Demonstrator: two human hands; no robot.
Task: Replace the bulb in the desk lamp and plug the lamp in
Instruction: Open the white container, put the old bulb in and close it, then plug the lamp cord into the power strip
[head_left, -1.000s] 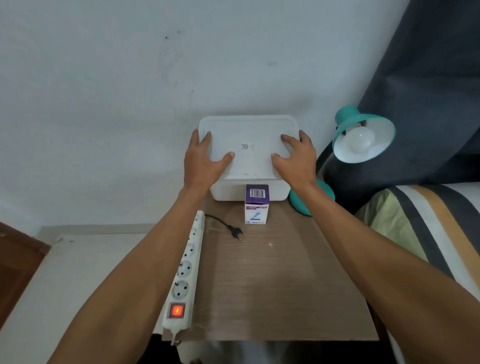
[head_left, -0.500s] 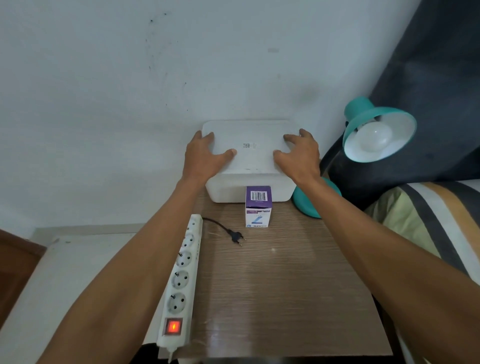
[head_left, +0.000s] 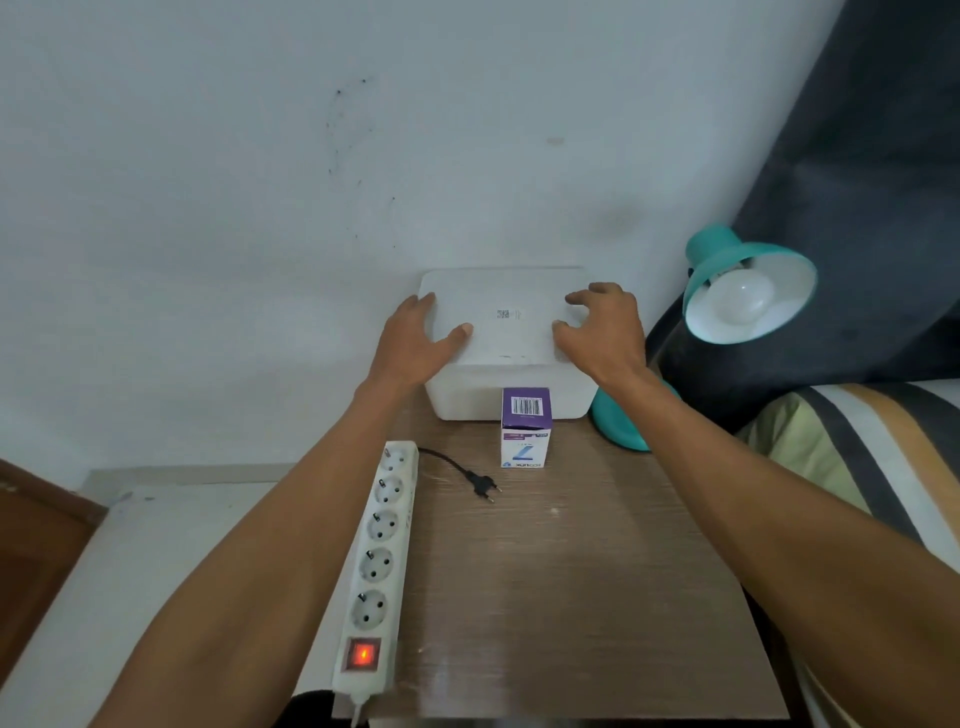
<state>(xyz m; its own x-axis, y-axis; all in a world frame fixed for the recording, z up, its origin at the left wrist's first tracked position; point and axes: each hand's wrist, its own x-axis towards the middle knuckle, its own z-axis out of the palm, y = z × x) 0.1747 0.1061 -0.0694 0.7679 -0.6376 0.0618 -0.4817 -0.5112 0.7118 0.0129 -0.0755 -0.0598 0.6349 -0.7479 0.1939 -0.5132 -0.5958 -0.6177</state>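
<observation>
A teal desk lamp (head_left: 727, 254) stands at the table's back right, its shade tilted toward me with a white bulb (head_left: 743, 299) inside; its round base (head_left: 621, 423) shows behind my right wrist. A purple and white bulb carton (head_left: 525, 428) stands upright in front of a white lidded box (head_left: 506, 322). The lamp's black plug (head_left: 482, 486) lies loose on the table beside a white power strip (head_left: 382, 561) whose red switch glows. My left hand (head_left: 415, 340) lies over the lid's left edge. My right hand (head_left: 602, 330) is arched at the lid's right side, fingertips touching it.
The wooden table (head_left: 571, 597) stands against a pale wall. A dark cushion (head_left: 857, 208) and a striped bed cover (head_left: 857, 441) press close on the right. The power strip runs along the table's left edge, with pale floor (head_left: 130, 571) below.
My right hand has risen from lying flat on the lid to an arched pose on its fingertips. The left hand has slid slightly to the lid's left edge. My view has shifted.
</observation>
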